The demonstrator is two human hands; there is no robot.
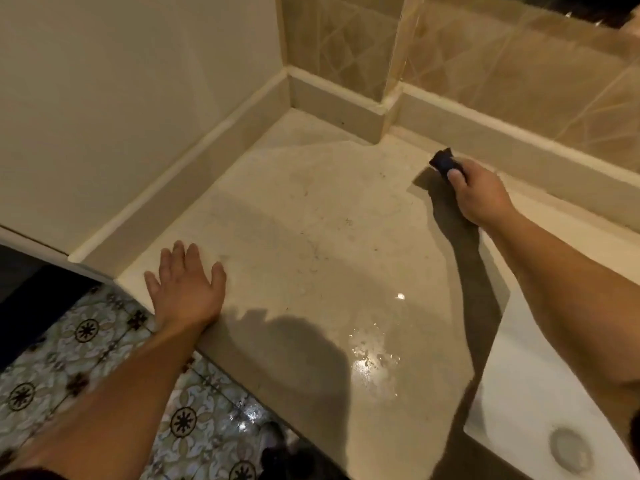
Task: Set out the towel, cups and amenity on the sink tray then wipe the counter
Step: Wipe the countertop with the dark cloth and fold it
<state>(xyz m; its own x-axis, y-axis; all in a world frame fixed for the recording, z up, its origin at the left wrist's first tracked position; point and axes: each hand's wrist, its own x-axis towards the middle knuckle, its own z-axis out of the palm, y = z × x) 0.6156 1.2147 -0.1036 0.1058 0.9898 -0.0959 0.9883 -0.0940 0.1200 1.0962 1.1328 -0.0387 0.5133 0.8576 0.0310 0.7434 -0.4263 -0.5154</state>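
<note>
A beige stone counter (311, 216) fills the middle of the view. My right hand (479, 192) grips a small dark cloth (445, 161) and presses it on the counter near the back ledge. Flat on the counter's front left corner lies my left hand (185, 285), fingers spread, holding nothing. A wet shiny patch (372, 358) lies near the front edge. No towel, cups, amenity or tray are in view.
A white sink basin (540, 386) with a round drain (569, 450) sits at the lower right. A raised stone ledge (332, 98) and tiled wall bound the counter at the back and left. Patterned floor tiles (86, 341) lie below the front edge.
</note>
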